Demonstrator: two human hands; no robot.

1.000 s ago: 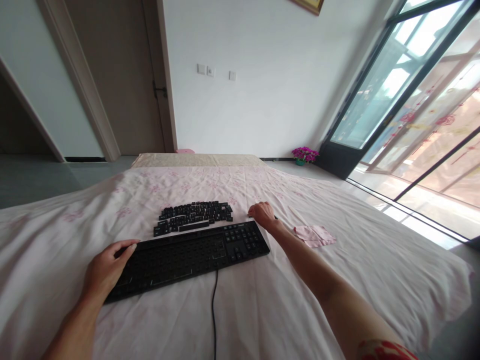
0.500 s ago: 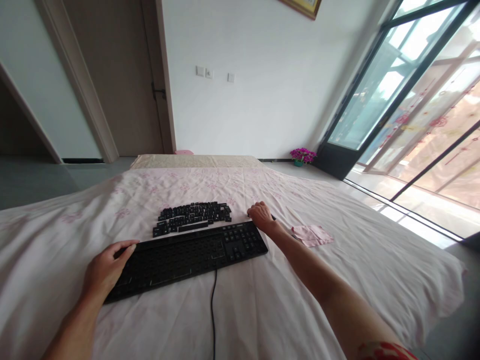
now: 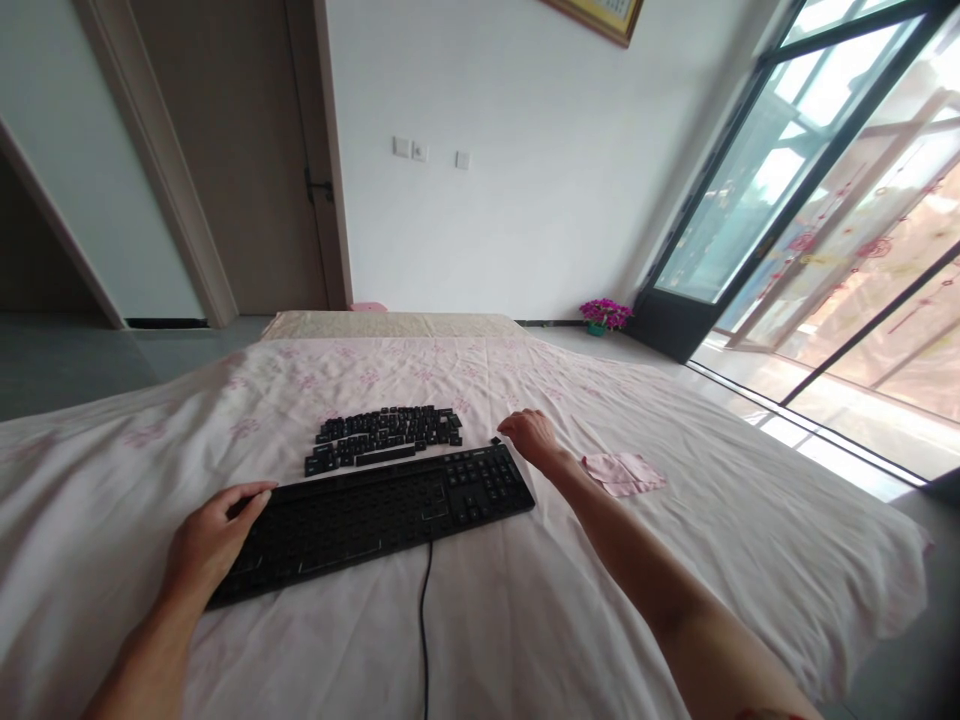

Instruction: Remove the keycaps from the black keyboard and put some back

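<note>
A black keyboard (image 3: 375, 515) lies slanted on the bed, its left and middle part stripped of keycaps, while the right-hand block still carries caps. My left hand (image 3: 217, 530) is closed on its left end, thumb and fingers at the edge. Beyond the keyboard, loose black keycaps (image 3: 386, 430) are laid out in rows, with a long space bar (image 3: 385, 456) at their near side. My right hand (image 3: 531, 435) is just past the keyboard's far right corner with its fingers curled; whatever they hold is hidden. A single small keycap (image 3: 496, 440) lies beside its fingertips.
A pinkish floral sheet (image 3: 675, 560) covers the bed. To the right of my right hand lies a folded pink cloth (image 3: 624, 473). The keyboard's cable (image 3: 424, 630) runs toward me. Purple flowers in a pot (image 3: 606, 314) stand on the floor by the glass door.
My right hand has shifted slightly right, and a small keycap now shows beside its fingertips. The dark tip that stuck out behind that hand is no longer visible. My left hand stays put.
</note>
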